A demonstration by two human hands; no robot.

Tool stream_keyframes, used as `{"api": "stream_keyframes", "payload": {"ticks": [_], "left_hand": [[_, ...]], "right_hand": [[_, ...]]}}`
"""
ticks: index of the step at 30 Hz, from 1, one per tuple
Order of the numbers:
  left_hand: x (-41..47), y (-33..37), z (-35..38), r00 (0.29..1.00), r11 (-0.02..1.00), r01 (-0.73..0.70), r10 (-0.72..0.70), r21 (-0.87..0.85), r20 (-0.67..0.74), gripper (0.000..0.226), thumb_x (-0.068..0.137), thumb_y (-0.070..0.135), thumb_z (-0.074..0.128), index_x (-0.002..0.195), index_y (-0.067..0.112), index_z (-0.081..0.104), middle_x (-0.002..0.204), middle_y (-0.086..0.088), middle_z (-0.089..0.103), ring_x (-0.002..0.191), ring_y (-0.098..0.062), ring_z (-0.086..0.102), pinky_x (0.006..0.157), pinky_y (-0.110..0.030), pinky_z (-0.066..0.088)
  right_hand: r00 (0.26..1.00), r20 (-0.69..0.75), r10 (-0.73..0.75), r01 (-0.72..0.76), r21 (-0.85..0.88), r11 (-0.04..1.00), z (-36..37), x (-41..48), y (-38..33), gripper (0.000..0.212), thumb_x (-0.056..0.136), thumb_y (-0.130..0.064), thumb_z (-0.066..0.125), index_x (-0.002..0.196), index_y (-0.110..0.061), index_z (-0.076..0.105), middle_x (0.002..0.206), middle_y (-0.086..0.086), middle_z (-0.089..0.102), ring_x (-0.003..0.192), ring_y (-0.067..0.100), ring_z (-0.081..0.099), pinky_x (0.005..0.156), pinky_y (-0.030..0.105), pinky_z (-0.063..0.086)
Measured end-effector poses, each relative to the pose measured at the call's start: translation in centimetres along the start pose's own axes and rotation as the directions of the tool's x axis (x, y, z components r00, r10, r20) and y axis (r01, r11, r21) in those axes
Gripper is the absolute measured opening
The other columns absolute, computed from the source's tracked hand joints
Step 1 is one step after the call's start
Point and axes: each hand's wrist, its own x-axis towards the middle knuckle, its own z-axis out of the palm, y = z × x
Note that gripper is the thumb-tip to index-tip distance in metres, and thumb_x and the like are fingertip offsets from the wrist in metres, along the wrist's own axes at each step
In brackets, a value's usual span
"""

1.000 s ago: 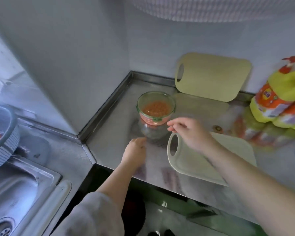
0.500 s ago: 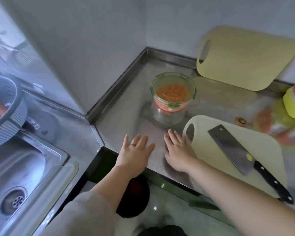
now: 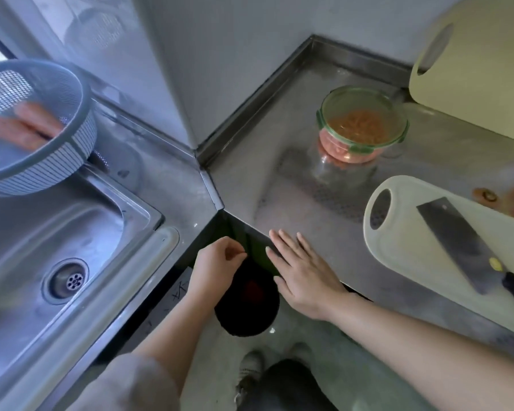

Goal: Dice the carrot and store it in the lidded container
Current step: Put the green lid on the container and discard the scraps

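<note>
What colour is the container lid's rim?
Green, with a clear centre; the lid shows in the head view.

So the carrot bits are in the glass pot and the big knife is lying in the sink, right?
Not quite. The head view shows the cleaver lying on the white cutting board, not in the sink. The rest is right: the diced carrot is in the glass container.
</note>
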Motion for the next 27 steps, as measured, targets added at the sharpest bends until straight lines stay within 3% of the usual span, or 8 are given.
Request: {"api": "stream_keyframes", "payload": {"ticks": [4, 7, 10, 14, 16, 18, 22, 27], "left_hand": [[-0.4, -1.3, 0.1, 0.997, 0.997, 0.073, -0.073, -0.013, 0.007, 0.005, 0.091, 0.027, 0.061, 0.095, 0.027, 0.065, 0.084, 0.018, 0.059, 0.083, -0.004, 0.059, 0.075, -0.030, 0.056], [-0.9, -1.8, -0.1, 0.997, 0.997, 0.076, -0.076, 0.007, 0.021, 0.003, 0.092, 0.028, 0.061, 0.091, 0.028, 0.064, 0.082, 0.020, 0.058, 0.081, -0.003, 0.057, 0.072, -0.023, 0.049], [-1.2, -2.3, -0.2, 0.997, 0.997, 0.073, -0.074, 0.032, 0.022, 0.006, 0.088, 0.024, 0.065, 0.087, 0.028, 0.061, 0.083, 0.017, 0.059, 0.081, -0.003, 0.057, 0.070, -0.019, 0.044], [-1.4, -2.1, -0.5, 0.997, 0.996, 0.083, -0.083, 0.012, 0.005, 0.015, 0.095, 0.032, 0.055, 0.086, 0.022, 0.061, 0.075, 0.012, 0.061, 0.073, -0.004, 0.058, 0.065, -0.021, 0.046], [-1.5, -1.5, -0.7, 0.996, 0.996, 0.083, -0.083, 0.010, 0.018, 0.030, 0.100, 0.036, 0.042, 0.085, 0.019, 0.063, 0.073, 0.008, 0.063, 0.070, -0.008, 0.058, 0.067, -0.027, 0.047], [-1.4, -0.7, -1.0, 0.999, 0.998, 0.040, -0.042, 0.052, 0.027, 0.018, 0.100, 0.025, 0.042, 0.101, 0.021, 0.059, 0.087, 0.008, 0.062, 0.080, -0.010, 0.058, 0.074, -0.030, 0.050], [-0.6, 2.6, -1.4, 0.993, 0.994, -0.097, 0.092, 0.060, 0.078, 0.039, 0.091, 0.008, 0.048, 0.126, 0.024, 0.052, 0.117, 0.006, 0.055, 0.104, -0.010, 0.055, 0.089, -0.028, 0.048], [0.9, 10.9, -0.7, 0.969, 0.972, -0.232, 0.233, -0.025, 0.087, 0.026, 0.095, 0.017, 0.050, 0.118, 0.021, 0.062, 0.105, 0.007, 0.060, 0.091, -0.008, 0.056, 0.079, -0.020, 0.043]], "right_hand": [[0.949, -0.301, -0.091, 0.135, 0.129, 0.982, 0.2, 1.2, -0.2, 0.025, 0.090, -0.022, 0.053, 0.104, -0.016, 0.073, 0.135, 0.008, 0.055, 0.129, 0.024, 0.045, 0.111, 0.047, 0.027], [0.886, -0.460, 0.060, 0.056, 0.233, 0.971, -0.4, 2.4, 0.0, 0.012, 0.068, -0.014, 0.083, 0.071, -0.017, 0.072, 0.097, 0.000, 0.068, 0.098, 0.018, 0.051, 0.090, 0.037, 0.041], [0.908, -0.401, 0.121, -0.014, 0.258, 0.966, 0.2, 2.9, -1.2, 0.026, 0.062, -0.017, 0.086, 0.063, -0.019, 0.059, 0.077, -0.007, 0.059, 0.081, 0.014, 0.043, 0.072, 0.029, 0.032], [0.941, -0.337, 0.014, 0.072, 0.243, 0.967, 0.6, 2.9, -2.4, 0.002, 0.077, -0.021, 0.072, 0.079, -0.021, 0.072, 0.070, -0.011, 0.066, 0.071, 0.015, 0.055, 0.068, 0.027, 0.031], [0.972, -0.232, 0.035, 0.039, 0.304, 0.952, -0.6, 2.6, -2.4, 0.011, 0.084, -0.027, 0.066, 0.078, -0.019, 0.072, 0.063, -0.011, 0.063, 0.063, 0.017, 0.056, 0.070, 0.026, 0.036], [0.981, -0.149, 0.127, -0.068, 0.347, 0.935, -2.9, 2.2, -2.0, 0.027, 0.088, -0.037, 0.064, 0.069, -0.017, 0.061, 0.056, -0.011, 0.051, 0.058, 0.017, 0.050, 0.071, 0.026, 0.037], [0.969, -0.013, 0.245, -0.214, 0.447, 0.868, -9.3, 1.1, 0.0, 0.013, 0.090, -0.022, 0.062, 0.102, -0.022, 0.057, 0.091, -0.008, 0.064, 0.083, 0.013, 0.059, 0.075, 0.025, 0.044], [0.890, -0.149, 0.432, -0.288, 0.552, 0.783, -20.7, -3.4, 3.1, 0.021, 0.088, -0.030, 0.064, 0.069, -0.021, 0.063, 0.066, -0.007, 0.067, 0.057, 0.001, 0.054, 0.059, 0.016, 0.042]]}}
